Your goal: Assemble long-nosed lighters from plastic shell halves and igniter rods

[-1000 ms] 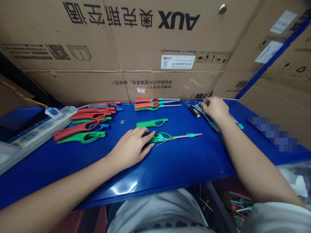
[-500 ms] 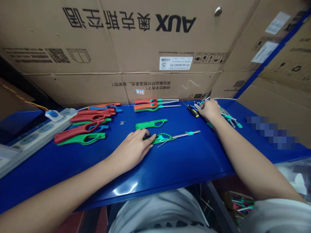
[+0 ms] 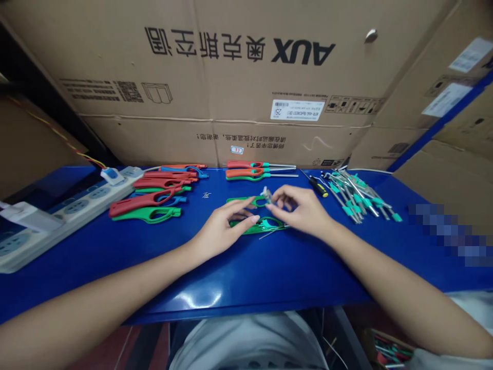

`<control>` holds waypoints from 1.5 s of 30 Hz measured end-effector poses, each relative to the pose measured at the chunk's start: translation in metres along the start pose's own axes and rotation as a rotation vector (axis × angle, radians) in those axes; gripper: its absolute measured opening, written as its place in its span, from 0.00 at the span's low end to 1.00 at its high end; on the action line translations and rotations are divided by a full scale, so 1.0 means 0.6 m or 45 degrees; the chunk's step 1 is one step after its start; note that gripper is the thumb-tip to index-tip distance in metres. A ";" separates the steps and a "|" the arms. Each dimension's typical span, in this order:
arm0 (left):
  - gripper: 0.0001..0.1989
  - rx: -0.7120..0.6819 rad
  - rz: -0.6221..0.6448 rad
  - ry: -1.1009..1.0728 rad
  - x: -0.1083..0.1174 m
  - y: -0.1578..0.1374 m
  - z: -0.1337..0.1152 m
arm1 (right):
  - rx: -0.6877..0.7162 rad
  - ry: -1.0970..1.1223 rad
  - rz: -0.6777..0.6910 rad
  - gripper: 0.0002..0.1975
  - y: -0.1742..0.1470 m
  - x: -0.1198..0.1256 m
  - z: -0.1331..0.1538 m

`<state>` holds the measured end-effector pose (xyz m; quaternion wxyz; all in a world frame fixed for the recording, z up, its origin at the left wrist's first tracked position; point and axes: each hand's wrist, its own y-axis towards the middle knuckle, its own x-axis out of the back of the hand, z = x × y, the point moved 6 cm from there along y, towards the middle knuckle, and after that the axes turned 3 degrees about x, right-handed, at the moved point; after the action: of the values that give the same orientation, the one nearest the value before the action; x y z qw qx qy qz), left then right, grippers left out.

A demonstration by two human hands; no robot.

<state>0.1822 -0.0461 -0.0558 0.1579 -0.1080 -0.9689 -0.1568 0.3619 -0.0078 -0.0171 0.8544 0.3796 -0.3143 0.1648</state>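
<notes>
My right hand pinches a small pale part between thumb and fingertips, held just above the work; its exact kind is too small to tell. Beside it, my left hand has thumb and forefinger spread, with nothing visible between them. Under both hands lies an opened green lighter shell with teal and thin metal parts inside. A second green shell half lies just behind it, partly covered by my left fingers. My right hand hides most of the lighter's metal tube.
Several red, green, blue and orange lighter shells lie at left beside a power strip. Assembled lighters lie at the back. A screwdriver and a pile of metal tubes are at right. Cardboard walls the back.
My right hand has come from the pile of tubes to the middle, bringing the small pale part. My left hand's thumb and forefinger have spread from the green shell. The view has shifted slightly.
</notes>
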 end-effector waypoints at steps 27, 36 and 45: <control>0.21 0.378 -0.089 -0.460 -0.004 0.000 0.025 | 0.261 -0.211 0.790 0.07 -0.036 -0.051 0.026; 0.17 0.271 -0.094 -0.207 0.000 -0.004 0.020 | -0.179 0.471 0.554 0.08 -0.022 -0.057 -0.012; 0.17 0.272 -0.101 -0.057 0.004 -0.004 0.023 | -0.494 0.914 0.367 0.19 -0.020 -0.070 -0.048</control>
<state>0.1755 -0.0433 -0.0680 0.1405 -0.0556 -0.9869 -0.0563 0.3487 0.0042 -0.0666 0.9333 0.0830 -0.0722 0.3418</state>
